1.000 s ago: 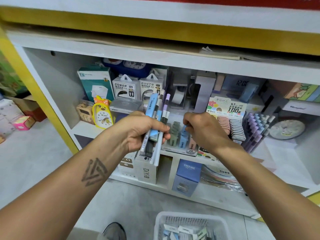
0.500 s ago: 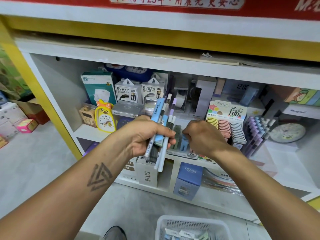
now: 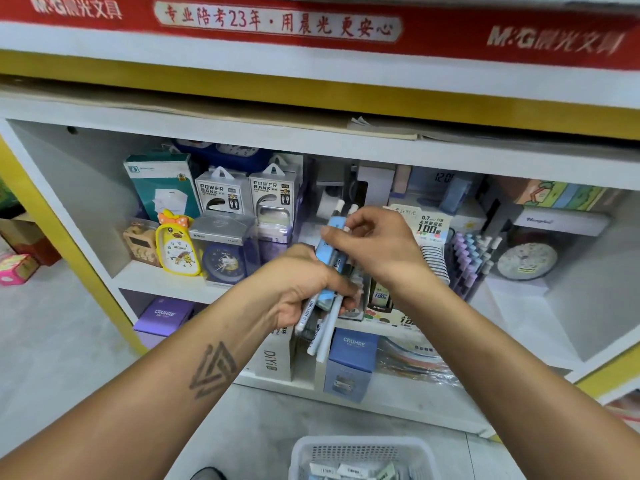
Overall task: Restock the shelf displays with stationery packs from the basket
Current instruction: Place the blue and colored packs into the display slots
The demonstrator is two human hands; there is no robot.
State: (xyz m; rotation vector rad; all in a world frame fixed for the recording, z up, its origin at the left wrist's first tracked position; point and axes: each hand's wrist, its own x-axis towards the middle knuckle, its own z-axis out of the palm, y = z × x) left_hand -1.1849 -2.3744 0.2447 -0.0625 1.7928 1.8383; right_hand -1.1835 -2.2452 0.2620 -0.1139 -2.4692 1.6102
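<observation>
Two grips on one bundle of pen packs (image 3: 330, 271): left hand (image 3: 304, 285) wrapped tight round the lower half, right hand (image 3: 377, 244) pinching the upper ends between thumb and fingertips. Held upright with a slight tilt, in front of the middle shelf (image 3: 166, 280), white tips poking out above the right fingers and pale barrels hanging below the left palm. Just behind and right of the bundle, a lead-refill display (image 3: 429, 230) marked 0.7 and 100, then a tiered rack of purple and blue pens (image 3: 472, 261). Left of the hands on the same shelf, a yellow duck clock (image 3: 176, 245), a dark blue clock (image 3: 223, 263), two power bank boxes (image 3: 247, 194) and a teal box (image 3: 162, 185) at the back. Further right, a round grey clock (image 3: 526, 261). Below, blue and purple CRUHRE boxes (image 3: 351, 362) and a white DIY box (image 3: 275, 355). Near the bottom edge, a white basket (image 3: 363, 452) on the floor with more small packs inside. Up top, a red M&G banner (image 3: 311, 26).
</observation>
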